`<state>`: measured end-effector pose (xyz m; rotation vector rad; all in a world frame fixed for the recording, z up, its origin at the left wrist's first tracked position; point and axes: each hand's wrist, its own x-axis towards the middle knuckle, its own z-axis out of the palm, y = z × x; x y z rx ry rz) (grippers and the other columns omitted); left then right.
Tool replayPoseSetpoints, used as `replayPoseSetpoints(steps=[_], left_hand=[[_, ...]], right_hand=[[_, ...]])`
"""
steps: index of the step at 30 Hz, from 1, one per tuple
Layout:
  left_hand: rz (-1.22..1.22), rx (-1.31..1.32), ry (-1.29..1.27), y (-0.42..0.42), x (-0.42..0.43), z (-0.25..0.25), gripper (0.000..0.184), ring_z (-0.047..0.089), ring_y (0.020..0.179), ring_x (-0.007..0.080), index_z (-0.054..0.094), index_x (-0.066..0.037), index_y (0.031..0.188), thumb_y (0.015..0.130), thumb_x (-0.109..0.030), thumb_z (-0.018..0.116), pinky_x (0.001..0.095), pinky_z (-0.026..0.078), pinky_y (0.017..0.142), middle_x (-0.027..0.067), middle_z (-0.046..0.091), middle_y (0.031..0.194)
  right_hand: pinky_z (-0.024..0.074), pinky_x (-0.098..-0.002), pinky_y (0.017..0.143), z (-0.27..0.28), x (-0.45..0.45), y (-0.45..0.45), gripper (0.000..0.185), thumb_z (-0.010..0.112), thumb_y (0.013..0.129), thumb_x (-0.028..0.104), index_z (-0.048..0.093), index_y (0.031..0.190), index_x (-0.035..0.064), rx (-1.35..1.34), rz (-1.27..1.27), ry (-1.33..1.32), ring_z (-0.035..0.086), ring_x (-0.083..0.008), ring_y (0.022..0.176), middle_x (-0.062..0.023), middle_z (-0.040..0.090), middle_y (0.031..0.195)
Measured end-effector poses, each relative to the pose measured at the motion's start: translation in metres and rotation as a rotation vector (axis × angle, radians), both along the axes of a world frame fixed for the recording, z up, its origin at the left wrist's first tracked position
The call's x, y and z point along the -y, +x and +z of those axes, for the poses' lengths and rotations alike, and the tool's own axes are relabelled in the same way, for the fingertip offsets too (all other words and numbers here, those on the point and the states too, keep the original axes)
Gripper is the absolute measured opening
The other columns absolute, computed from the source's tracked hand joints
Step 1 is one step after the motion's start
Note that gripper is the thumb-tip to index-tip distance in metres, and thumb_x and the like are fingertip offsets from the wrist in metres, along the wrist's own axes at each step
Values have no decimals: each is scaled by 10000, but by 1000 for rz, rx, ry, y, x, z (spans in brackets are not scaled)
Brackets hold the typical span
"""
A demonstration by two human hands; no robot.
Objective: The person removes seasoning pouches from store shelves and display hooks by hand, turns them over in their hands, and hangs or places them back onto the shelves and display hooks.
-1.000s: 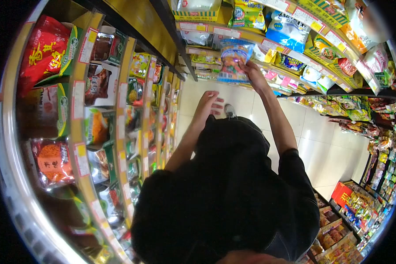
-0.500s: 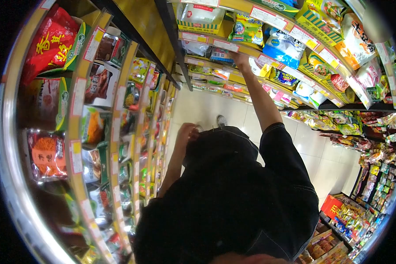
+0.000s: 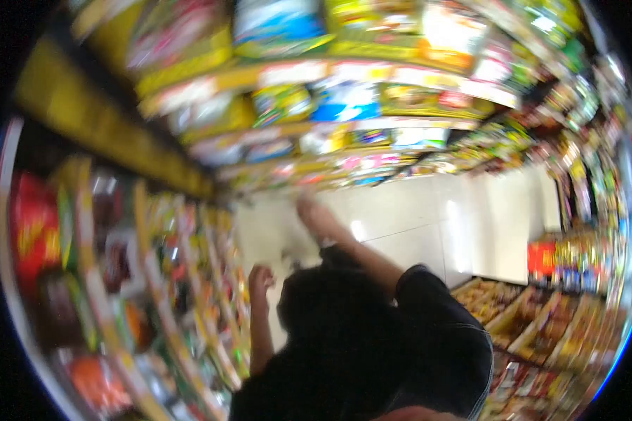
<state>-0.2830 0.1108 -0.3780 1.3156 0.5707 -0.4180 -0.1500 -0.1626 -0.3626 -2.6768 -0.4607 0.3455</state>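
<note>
My left hand (image 3: 261,278) hangs low beside my dark clothing, near the left shelves, with its fingers curled in and nothing visible in them. My right hand (image 3: 311,212) is out in front of my body above the pale floor, just short of the lower front shelves. It is apart from the packets, and motion smears its fingers. Closest beyond it are the rows of bagged goods on the front shelf (image 3: 281,128), with a blue and white bag (image 3: 346,100) higher up.
Shelves of packets (image 3: 123,330) stand close on my left, including a red bag (image 3: 36,235). A dark and yellow upright (image 3: 112,133) marks the corner. Tiled floor (image 3: 414,217) lies ahead to the right. Brown-toned display bins (image 3: 540,319) and a red box (image 3: 541,258) are at right.
My right hand has drawn back from the front shelf, down over the floor. My left hand has shifted left and lower. The view has turned, and the picture is now blurred.
</note>
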Motion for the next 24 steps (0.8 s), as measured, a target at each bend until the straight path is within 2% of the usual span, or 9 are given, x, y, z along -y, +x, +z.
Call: replayPoseSetpoints(steps=[1, 3, 6, 8, 11, 15, 20, 22, 24], left_hand=[[-21, -71, -74, 8, 1, -15, 209, 498, 616, 96, 543, -153, 808, 982, -270, 532, 259, 428, 550, -24, 493, 711], [-151, -30, -142, 21, 10, -20, 325, 360, 487, 78, 448, -181, 701, 988, -299, 542, 251, 303, 462, -61, 352, 579], [-305, -123, 31, 44, 35, -19, 374, 328, 483, 66, 411, -212, 684, 1001, -341, 563, 263, 251, 454, -77, 330, 584], [-349, -108, 127, 60, 61, -53, 424, 326, 485, 61, 400, -215, 660, 1023, -373, 552, 274, 238, 444, -89, 334, 586], [-634, -75, -9, 88, 125, -4, 446, 352, 494, 65, 430, -194, 665, 1050, -403, 516, 273, 273, 448, -84, 358, 603], [-806, 142, 117, 95, 233, 22, 409, 368, 499, 65, 476, -153, 759, 1076, -412, 468, 271, 307, 451, -71, 388, 634], [-862, 438, 232, 45, 399, 24, 313, 389, 527, 60, 524, -125, 931, 1088, -387, 455, 259, 331, 462, -61, 426, 684], [-846, 203, 303, 13, 462, -4, 233, 420, 601, 52, 537, -128, 1022, 1085, -346, 483, 233, 346, 508, -45, 460, 742], [-980, 6, 14, -22, 522, 36, 157, 427, 672, 55, 540, -126, 1099, 1061, -275, 509, 218, 356, 563, -26, 482, 803]], right_hand=[[525, -461, 908, -20, 18, -31, 303, 547, 952, 147, 643, 1208, 17, 61, -112, 309, 641, -366, 1036, -185, 661, 1115], [519, -460, 912, 12, 54, -75, 247, 565, 944, 166, 689, 1133, 66, -51, -290, 361, 635, -382, 1022, -186, 656, 1115], [501, -461, 959, 5, 117, -137, 226, 581, 919, 181, 709, 1075, 79, 10, -479, 427, 654, -365, 1010, -157, 694, 1057], [535, -436, 863, 8, 155, -177, 230, 570, 936, 170, 708, 1079, 54, -83, -794, 576, 694, -339, 914, -183, 712, 966], [514, -377, 729, 5, 200, -239, 230, 563, 933, 168, 728, 1047, 58, 79, -1171, 627, 660, -254, 748, -149, 691, 806], [509, -327, 844, -7, 242, -318, 248, 571, 968, 160, 737, 1009, -21, 165, -1535, 776, 666, -173, 897, -106, 744, 931], [375, -292, 509, -73, 326, -399, 218, 566, 989, 177, 749, 938, 69, 319, -1722, 803, 450, -78, 558, 28, 525, 662], [328, -280, 462, -88, 370, -437, 217, 558, 1009, 191, 745, 957, 94, 350, -1768, 788, 396, -57, 516, 55, 453, 616], [340, -272, 504, -65, 425, -456, 210, 544, 1013, 170, 734, 971, 89, 376, -1844, 900, 410, -67, 549, 54, 457, 631]])
